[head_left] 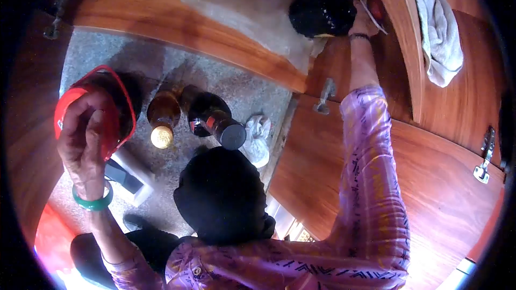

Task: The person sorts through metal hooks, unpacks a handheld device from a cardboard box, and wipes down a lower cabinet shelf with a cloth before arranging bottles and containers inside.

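My left hand (88, 129) has its fingers curled on a red item (67, 107) with a thin red loop beside it. What the red item is does not show clearly. Farther right on the speckled floor stand a brown bottle (164, 110) with a gold cap and dark bottles (209, 110), one with a grey-black cap. My right hand (363, 21) reaches into the wooden cabinet and grips the end of a dark, rounded object (320, 14). A thin pale strip and shadow partly hide its fingers.
A clear plastic sheet (252, 16) covers part of the cabinet base. A pale cloth (438, 32) hangs over a wooden edge at upper right. Cabinet doors with metal hinges (482, 169) stand open. A white cloth (258, 142) and a white box (134, 180) lie on the floor.
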`<state>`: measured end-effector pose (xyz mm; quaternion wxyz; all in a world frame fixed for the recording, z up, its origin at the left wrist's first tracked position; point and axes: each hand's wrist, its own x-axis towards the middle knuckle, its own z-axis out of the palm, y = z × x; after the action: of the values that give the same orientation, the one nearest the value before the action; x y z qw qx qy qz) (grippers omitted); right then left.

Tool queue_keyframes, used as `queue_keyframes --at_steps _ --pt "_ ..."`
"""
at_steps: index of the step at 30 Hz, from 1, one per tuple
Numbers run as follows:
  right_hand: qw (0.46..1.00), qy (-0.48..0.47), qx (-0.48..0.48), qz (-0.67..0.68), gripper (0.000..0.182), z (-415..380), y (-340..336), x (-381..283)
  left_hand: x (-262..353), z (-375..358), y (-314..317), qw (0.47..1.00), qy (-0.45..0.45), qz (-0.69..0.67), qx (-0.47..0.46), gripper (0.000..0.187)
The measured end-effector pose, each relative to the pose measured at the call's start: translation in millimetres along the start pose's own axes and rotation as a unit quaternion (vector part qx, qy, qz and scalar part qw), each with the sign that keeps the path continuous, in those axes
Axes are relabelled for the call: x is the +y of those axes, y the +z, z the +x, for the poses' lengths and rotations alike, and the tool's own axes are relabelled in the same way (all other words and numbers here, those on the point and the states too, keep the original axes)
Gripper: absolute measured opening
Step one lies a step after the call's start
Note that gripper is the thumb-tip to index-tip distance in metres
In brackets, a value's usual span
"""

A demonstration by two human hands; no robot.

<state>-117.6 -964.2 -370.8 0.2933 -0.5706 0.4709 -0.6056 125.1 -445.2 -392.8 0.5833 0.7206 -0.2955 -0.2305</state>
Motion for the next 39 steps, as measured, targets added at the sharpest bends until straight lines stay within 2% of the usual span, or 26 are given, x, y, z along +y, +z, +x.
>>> queue_keyframes --at_steps 1,2,4,5,8,9,11,12,14,15,17,18,19,20,22,24,26,28,30,32,34,38,39 --pt "0.997 -0.048 -0.059 0.008 0.043 -3 -9 11 -5 0 0 1.0 0.016 -0.006 0.01 0.023" --pt "0.995 -0.062 -0.072 -0.018 0.039 -2 -15 19 -6 0 1 0.999 0.032 -0.012 0.019 0.024" --pt "0.989 -0.091 -0.095 -0.069 0.032 -4 -25 32 -5 0 -1 1.0 0.008 -0.017 0.008 0.024" --pt "0.992 -0.058 -0.109 0.014 0.031 -9 -32 36 -7 0 -2 1.0 0.02 -0.011 0.008 0.024" --pt "0.966 0.025 -0.145 0.211 0.033 -61 -33 -7 -5 0 -1 0.999 0.039 -0.006 0.002 0.024" --pt "0.961 0.039 -0.166 0.217 0.035 -66 -38 -8 -4 1 -1 0.999 0.047 -0.006 -0.006 0.023" --pt "0.984 -0.086 -0.157 0.002 0.037 -96 -38 -28 -3 0 0 0.999 0.03 -0.021 -0.01 0.023" --pt "0.984 -0.084 -0.155 0.002 0.037 -102 -41 -30 -1 1 0 0.999 0.016 -0.037 -0.009 0.023" --pt "0.981 -0.059 -0.177 -0.058 0.052 -113 -47 -32 10 4 -1 1.0 0.015 0.002 -0.012 0.021" --pt "0.975 -0.051 -0.206 -0.072 0.045 -130 -46 -55 15 9 -3 0.999 0.023 0.015 -0.043 0.02" --pt "0.972 -0.052 -0.209 -0.091 0.045 -143 -55 -59 25 21 3 0.994 0.045 0.06 -0.077 0.017" --pt "0.968 -0.057 -0.216 -0.116 0.046 -147 -60 -59 39 26 11 0.993 0.0 0.057 -0.106 0.02" --pt "0.956 -0.125 -0.193 -0.181 0.047 -152 -64 -56 55 32 25 0.987 0.007 0.089 -0.131 0.023" --pt "0.962 -0.103 -0.198 -0.157 0.046 -161 -67 -63 68 40 38 0.98 0.014 0.121 -0.156 0.026" --pt "0.949 -0.108 -0.208 -0.213 0.046 -175 -73 -77 68 67 68 0.94 0.136 0.239 -0.202 0.037" --pt "0.956 -0.07 -0.213 -0.188 0.045 -189 -82 -84 41 101 105 0.911 0.208 0.283 -0.216 0.047" --pt "0.956 -0.044 -0.214 -0.196 0.046 -200 -90 -95 13 134 152 0.878 0.176 0.376 -0.239 0.058" --pt "0.954 -0.045 -0.215 -0.204 0.047 -210 -102 -102 -7 149 184 0.818 0.108 0.484 -0.29 0.066" --pt "0.947 -0.007 -0.226 -0.227 0.046 -218 -113 -111 -41 142 200 0.814 0.11 0.486 -0.299 0.065" --pt "0.945 -0.013 -0.22 -0.244 0.046 -221 -123 -110 -57 147 208 0.803 0.109 0.508 -0.293 0.064" --pt "0.943 0.017 -0.223 -0.247 0.047 -224 -137 -108 -66 162 210 0.794 0.105 0.53 -0.279 0.063" --pt "0.936 0.013 -0.204 -0.287 0.049 -231 -160 -101 -77 203 194 0.78 0.088 0.572 -0.238 0.061" --pt "0.952 0.038 -0.194 -0.234 0.048 -234 -161 -100 -80 215 187 0.776 0.081 0.583 -0.226 0.06"
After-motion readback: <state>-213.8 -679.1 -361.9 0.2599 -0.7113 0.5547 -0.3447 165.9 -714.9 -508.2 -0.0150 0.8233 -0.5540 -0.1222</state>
